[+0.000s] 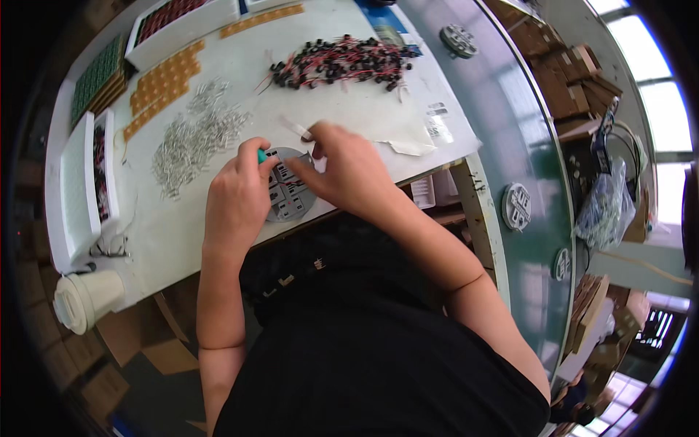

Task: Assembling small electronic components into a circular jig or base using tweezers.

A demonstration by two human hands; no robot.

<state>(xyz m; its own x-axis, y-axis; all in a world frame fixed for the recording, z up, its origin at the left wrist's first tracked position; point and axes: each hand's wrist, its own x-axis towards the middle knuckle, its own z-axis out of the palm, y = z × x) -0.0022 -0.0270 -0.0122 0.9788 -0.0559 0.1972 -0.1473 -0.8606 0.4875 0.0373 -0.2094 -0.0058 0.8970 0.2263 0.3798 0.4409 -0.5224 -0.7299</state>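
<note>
A round grey disc-shaped fixture (293, 207) with dark slots and small parts lies at the table's near edge, between my hands. My left hand (237, 191) rests against its left side, thumb and finger closed on a small teal piece (262, 156), mostly hidden. Over the disc's right side, my right hand (348, 169) is bent, its thumb reaching across the disc. Those fingers are curled and slightly blurred; what they hold is unclear. A thin whitish strip (295, 128) with a dark end shows by the right fingertips.
Small clear-and-metal parts (193, 138) lie in a pile at left. Black components with red wires (342, 62) are heaped at the back. Orange panels (164, 76), green boards (98, 80) and white foam trays (79, 186) line the left. A green conveyor (535, 247) carries similar discs (517, 206) at right.
</note>
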